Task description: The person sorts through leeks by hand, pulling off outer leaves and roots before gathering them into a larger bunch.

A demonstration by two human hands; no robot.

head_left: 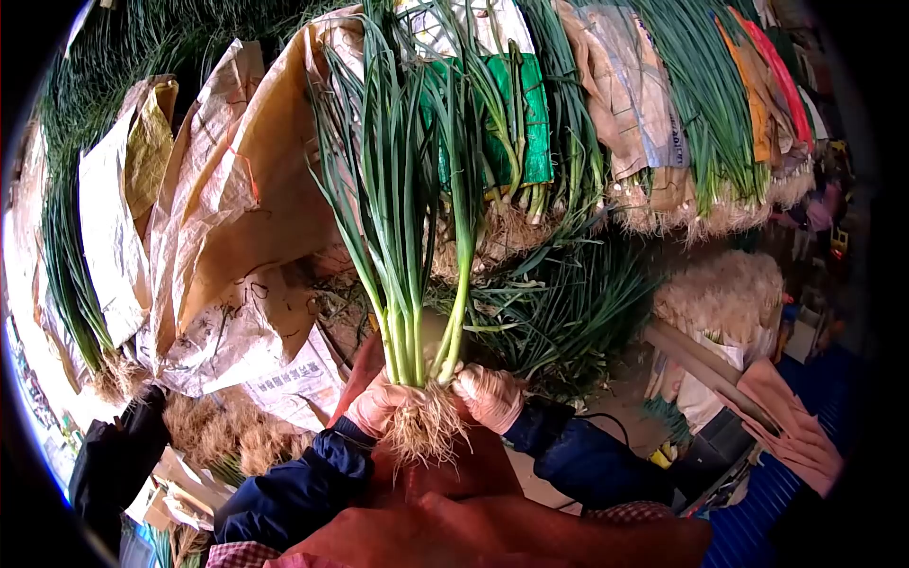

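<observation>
One rust-red apron of smooth-looking material (407, 525) spread nearest, below the landmark for every place here: a tall bunch of long, flat green leaves on pale stalks with stringy, straw-coloured roots (402, 237). This bunch stood in front of the apron, roots toward the wearer and leaf tips away; whether it was upright or leaning forward could not be told.

The left hand (374, 402), below a dark blue sleeve (303, 473), had its fingers curled around the left side of the bunch's base. The right hand (490, 396), in a matching sleeve, gripped the base's right side, where a few stalks splayed apart. Holding it so low, just above the roots, probably kept the root ends together and left the long leaves free.

Left of the bunch's roots lay fluffy, brownish root clusters (227, 426). Beyond the bunch to the right spread a loose heap of dark green leaves (568, 322); beyond it to the left rose a creased tan sheet (237, 218).

Farthest behind the bunch, rows of green-leaved bundles (701, 114) lay with roots facing it, partly beneath coverings such as a bright green sack (538, 123), presumably put there to shield the leaves.
</observation>
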